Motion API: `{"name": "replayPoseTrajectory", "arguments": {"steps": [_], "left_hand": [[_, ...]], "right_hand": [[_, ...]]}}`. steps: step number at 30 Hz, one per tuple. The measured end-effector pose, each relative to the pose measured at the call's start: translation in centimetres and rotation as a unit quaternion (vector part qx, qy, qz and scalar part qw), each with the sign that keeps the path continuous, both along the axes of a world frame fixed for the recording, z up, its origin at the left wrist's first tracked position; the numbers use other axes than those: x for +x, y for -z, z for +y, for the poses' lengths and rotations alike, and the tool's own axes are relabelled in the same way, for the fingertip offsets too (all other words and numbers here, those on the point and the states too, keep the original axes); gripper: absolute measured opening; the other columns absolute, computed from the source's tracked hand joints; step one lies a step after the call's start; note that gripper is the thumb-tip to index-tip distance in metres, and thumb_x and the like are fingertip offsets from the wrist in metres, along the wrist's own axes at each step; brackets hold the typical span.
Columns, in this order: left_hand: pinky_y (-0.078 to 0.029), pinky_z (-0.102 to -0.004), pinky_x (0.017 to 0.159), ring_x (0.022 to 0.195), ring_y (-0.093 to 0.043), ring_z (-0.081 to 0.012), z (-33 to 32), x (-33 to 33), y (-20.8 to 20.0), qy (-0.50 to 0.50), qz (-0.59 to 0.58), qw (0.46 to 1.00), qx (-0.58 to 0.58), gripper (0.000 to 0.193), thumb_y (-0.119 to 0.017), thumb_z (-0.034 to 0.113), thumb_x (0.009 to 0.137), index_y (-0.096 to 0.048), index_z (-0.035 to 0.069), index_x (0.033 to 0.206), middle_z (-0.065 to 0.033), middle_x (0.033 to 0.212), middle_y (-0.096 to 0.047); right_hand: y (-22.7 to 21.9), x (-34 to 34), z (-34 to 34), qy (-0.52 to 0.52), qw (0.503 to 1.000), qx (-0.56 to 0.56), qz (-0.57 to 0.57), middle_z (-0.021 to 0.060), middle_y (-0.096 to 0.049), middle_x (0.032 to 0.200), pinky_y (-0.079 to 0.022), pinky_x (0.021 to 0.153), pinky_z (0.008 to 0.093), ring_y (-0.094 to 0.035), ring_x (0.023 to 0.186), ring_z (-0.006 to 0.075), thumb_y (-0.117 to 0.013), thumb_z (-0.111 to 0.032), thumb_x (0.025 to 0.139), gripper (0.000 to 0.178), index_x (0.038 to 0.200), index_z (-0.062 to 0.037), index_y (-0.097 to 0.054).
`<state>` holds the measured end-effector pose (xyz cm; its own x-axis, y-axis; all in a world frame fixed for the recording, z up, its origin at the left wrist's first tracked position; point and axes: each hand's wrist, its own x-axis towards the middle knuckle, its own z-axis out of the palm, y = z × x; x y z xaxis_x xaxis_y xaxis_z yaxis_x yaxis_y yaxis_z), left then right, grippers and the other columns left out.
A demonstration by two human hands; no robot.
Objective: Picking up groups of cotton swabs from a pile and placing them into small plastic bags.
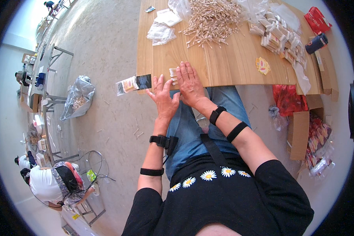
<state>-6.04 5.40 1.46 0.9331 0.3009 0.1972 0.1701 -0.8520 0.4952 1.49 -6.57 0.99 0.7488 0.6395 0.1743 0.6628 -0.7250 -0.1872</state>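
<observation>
A row of swabs (173,74) lies on the desk (232,67) near its edge, partly hidden by the right hand (189,86) (grip flat, fingers straight). The left hand (164,100), grip spread wide, is just beside; a swab pile (212,19) sits beyond.

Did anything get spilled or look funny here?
Yes. A few thin pale sticks lie scattered on the floor, likely dropped swabs, since the big swab pile is on the table. Also, the packet of swabs beside the left hand pokes past the table's edge.
</observation>
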Motion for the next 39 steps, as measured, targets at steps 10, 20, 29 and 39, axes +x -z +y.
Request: {"name": "replayPoseTrajectory", "arguments": {"steps": [10, 20, 29, 39], "left_hand": [[-0.005, -0.0700, 0.113, 0.148, -0.024, -0.0327, -0.1, -0.4, 0.2, 0.002, 0.010, 1.000, -0.005, 0.053, -0.075, 0.017, 0.073, -0.063, 0.011, 0.124, -0.0159, 0.151, -0.041], [-0.006, -0.0707, 0.112, 0.148, -0.023, -0.0330, 0.5, 0.7, -0.1, -0.003, 0.002, 1.000, 0.001, 0.042, -0.066, 0.010, 0.082, -0.064, 0.012, 0.124, -0.0136, 0.151, -0.041], [-0.006, -0.0730, 0.111, 0.148, -0.026, -0.0317, 0.6, 1.8, 0.5, -0.013, -0.007, 1.000, 0.013, 0.039, -0.064, 0.005, 0.084, -0.065, 0.016, 0.121, -0.0110, 0.150, -0.043], [-0.009, -0.0728, 0.111, 0.147, -0.026, -0.0338, 0.6, 1.6, 0.5, -0.013, -0.004, 1.000, 0.019, 0.032, -0.062, 0.012, 0.088, -0.066, 0.012, 0.119, -0.0139, 0.147, -0.046]], "right_hand": [[0.1, 0.0, 0.0, 0.000, 1.000, 0.000, -0.001, 0.0257, -0.026, 0.156, -0.015, 0.122, 0.0464, -0.019, 0.148, 0.0398, -0.076, -0.030, 0.071, 0.094, 0.147, 0.0056, -0.032], [0.0, 0.0, -0.1, 0.001, 1.000, -0.006, 0.001, 0.0245, -0.026, 0.156, -0.013, 0.123, 0.0462, -0.019, 0.149, 0.0393, -0.071, -0.021, 0.075, 0.084, 0.146, 0.0049, -0.034], [0.3, -0.1, 0.0, -0.001, 1.000, 0.017, -0.011, 0.0250, -0.028, 0.155, -0.015, 0.122, 0.0468, -0.020, 0.148, 0.0395, -0.070, -0.017, 0.074, 0.083, 0.146, 0.0047, -0.034], [0.6, 0.1, 0.0, 0.003, 1.000, 0.028, -0.013, 0.0245, -0.027, 0.156, -0.014, 0.122, 0.0466, -0.020, 0.148, 0.0396, -0.067, -0.015, 0.075, 0.081, 0.146, 0.0047, -0.035]]}}
